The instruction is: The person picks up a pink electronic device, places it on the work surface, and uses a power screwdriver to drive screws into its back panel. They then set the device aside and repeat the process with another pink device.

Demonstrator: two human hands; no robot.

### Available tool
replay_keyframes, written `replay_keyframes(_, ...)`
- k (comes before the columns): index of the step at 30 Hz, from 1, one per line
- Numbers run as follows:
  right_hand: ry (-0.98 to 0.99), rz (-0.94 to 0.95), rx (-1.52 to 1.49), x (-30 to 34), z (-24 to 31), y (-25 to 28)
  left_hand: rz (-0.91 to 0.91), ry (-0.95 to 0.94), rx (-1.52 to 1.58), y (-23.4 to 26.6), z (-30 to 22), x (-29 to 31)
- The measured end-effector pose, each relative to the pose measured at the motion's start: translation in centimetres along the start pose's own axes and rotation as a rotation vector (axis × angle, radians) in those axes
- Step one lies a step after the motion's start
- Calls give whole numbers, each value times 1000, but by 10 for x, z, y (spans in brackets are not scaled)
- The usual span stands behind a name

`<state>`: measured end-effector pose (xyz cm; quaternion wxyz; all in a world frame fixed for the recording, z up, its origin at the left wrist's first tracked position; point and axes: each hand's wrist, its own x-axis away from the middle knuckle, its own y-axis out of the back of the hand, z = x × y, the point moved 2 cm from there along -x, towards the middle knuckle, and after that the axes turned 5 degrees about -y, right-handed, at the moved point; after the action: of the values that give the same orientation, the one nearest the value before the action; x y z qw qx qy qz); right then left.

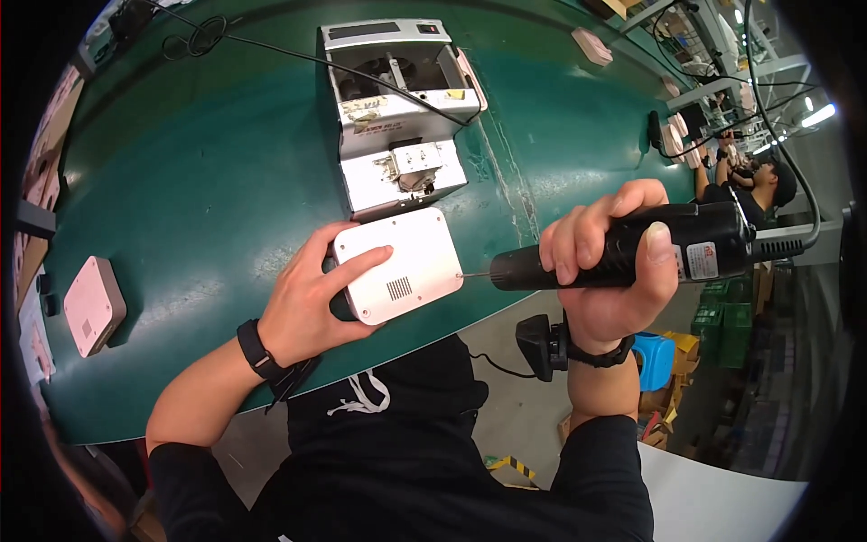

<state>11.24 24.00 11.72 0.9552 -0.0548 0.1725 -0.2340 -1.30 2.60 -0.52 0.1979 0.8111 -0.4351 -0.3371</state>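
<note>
A pale pink, rounded-square plastic housing [415, 256] is gripped by my left hand [312, 294], thumb below and index finger lying across its face. Small screw holes sit along its edges, and a slotted vent shows low on the face. My right hand [614, 262] wraps round a black electric screwdriver [632, 248] held sideways. Its thin bit reaches the hole at the housing's right corner; whether a screw sits there is too small to tell. Just beyond the housing stands a grey-white screw feeder [397, 117].
Another pink housing [95, 307] rests at the left of the green table [226, 181]. A black cable [298, 59] crosses over the feeder. More pink parts [591, 45] lie at the far right, near a co-worker [768, 185]. A blue stool [654, 359] stands below the table.
</note>
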Motion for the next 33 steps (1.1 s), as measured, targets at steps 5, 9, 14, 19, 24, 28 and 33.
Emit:
replay_keyframes(5, -4, 10, 30, 2, -19, 3, 5, -1, 5, -1, 1, -4)
replay_keyframes(9, -43, 31, 5, -3, -20, 6, 4, 7, 12, 1, 3, -4)
replay_keyframes(14, -7, 80, -10, -2, -21, 3, 13, 8, 1, 4, 1, -6)
replay_keyframes(19, -14, 77, 29, -11, -19, -1, 5, 14, 10, 3, 3, -4)
replay_keyframes(24, 80, 79, -124, -50, 2, -18, 21, 25, 23, 4, -2, 0)
replay_keyframes(28, 138, 27, -62, -79, -4, -38, 14, 23, 21, 5, -2, -3)
replay_keyframes(33, 72, 19, 105, -91, -18, -47, 8, 25, 23, 5, -1, -1)
